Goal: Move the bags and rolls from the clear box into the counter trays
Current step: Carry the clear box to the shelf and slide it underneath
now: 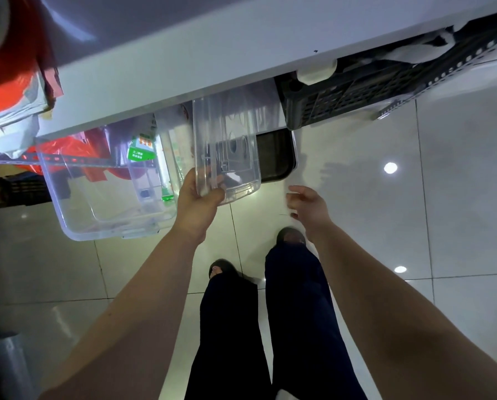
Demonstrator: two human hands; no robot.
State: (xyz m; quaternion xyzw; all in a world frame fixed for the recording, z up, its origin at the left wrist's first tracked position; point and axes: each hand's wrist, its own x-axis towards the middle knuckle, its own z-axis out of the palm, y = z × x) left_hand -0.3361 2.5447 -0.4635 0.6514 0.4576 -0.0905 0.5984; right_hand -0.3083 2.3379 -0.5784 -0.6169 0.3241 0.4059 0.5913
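A large clear plastic box [77,209] sits on the tiled floor, half under the white counter [184,62], and holds red bags [68,151] and a green-labelled pack [140,151]. My left hand [198,203] grips the near edge of a clear lid [227,148], held tilted above the floor to the right of the box. My right hand [308,206] hovers to the right of the lid with fingers apart, holding nothing.
A black perforated crate [357,93] stands under the counter at right. A dark metal tray [276,157] lies behind the lid. Red bags [8,82] lie on the counter at far left. My legs and feet [287,238] stand on glossy floor tiles.
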